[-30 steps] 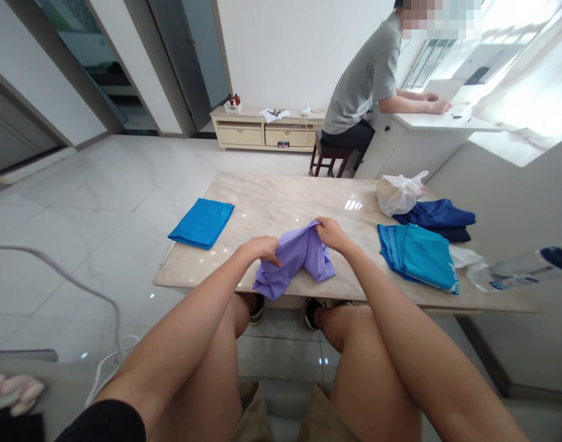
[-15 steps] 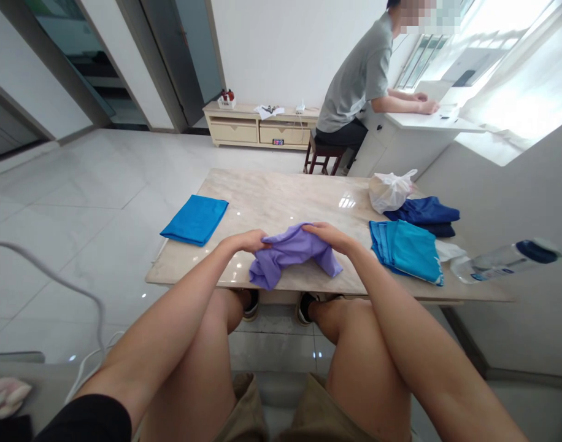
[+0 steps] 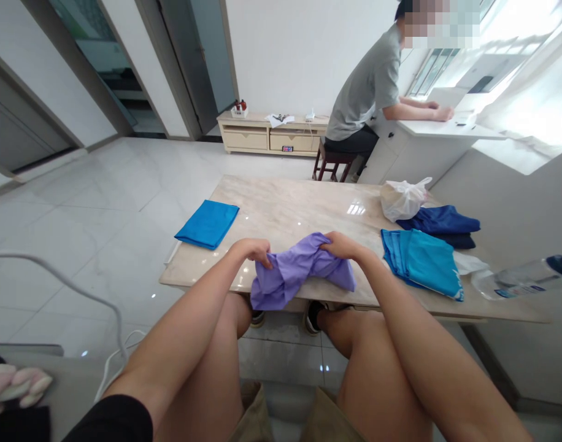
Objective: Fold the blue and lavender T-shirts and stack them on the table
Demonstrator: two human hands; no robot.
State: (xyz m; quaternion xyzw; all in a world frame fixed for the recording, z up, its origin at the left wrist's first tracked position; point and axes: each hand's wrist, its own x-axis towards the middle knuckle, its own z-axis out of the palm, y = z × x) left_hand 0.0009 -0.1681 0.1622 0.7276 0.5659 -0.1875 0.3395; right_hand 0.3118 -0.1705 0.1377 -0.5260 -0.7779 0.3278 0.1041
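A crumpled purple cloth (image 3: 299, 270) is stretched between my hands at the near edge of the marble-topped table (image 3: 281, 202). Its lower left part hangs over that edge. My left hand (image 3: 257, 250) pinches the cloth at its upper left corner, fingers closed. On the other side, my right hand (image 3: 340, 245) grips the upper right part, thumb and fingers pressed together on the fabric. A folded blue cloth (image 3: 208, 223) lies flat to the left of my left hand. Folded turquoise cloths (image 3: 423, 261) lie to the right of my right hand.
Behind the turquoise pile are dark blue folded cloths (image 3: 444, 222) and a white plastic bag (image 3: 404, 197). A clear bottle (image 3: 515, 279) lies at the table's right end. A person (image 3: 366, 92) sits on a stool by a white counter (image 3: 446, 127). A low cabinet (image 3: 246, 138) stands at the far wall.
The purple cloth has been spread a little and pulled nearer, its left part now drooping past the table edge. Both hands still grip it. The whole view has shifted slightly.
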